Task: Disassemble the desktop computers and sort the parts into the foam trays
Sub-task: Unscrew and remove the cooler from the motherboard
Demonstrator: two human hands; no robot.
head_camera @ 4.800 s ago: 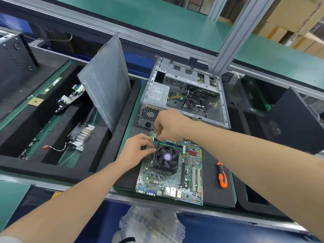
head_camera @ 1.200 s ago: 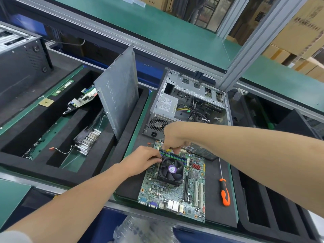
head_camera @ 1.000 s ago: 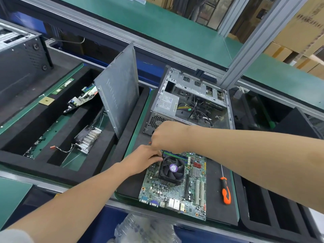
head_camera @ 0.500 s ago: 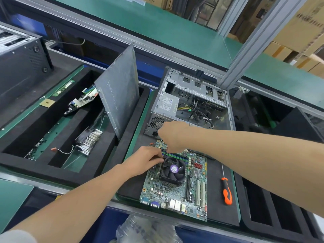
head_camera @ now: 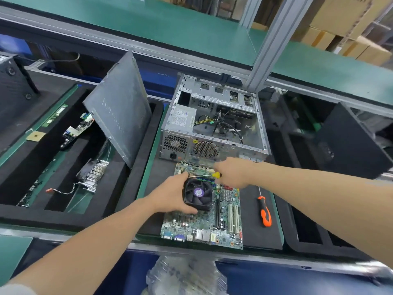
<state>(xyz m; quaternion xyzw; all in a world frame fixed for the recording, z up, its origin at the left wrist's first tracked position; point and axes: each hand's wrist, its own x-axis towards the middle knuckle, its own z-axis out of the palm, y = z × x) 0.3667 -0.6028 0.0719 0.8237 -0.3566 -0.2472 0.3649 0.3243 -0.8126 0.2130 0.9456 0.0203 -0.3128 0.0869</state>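
Gripping cooler fan [head_camera: 198,193] on motherboard [head_camera: 204,228], lower centre of frame, with left hand [head_camera: 168,196] curled round its left side; pinching yellow-handled screwdriver [head_camera: 215,175] in right hand [head_camera: 232,173], tip at fan's upper-left corner.

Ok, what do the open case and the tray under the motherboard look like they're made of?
Open case: looks like bare sheet metal, dull silver-grey, with punched vent holes and folded edges. Tray: seems to be black foam, matte and soft-looking; the motherboard lies flat on it.
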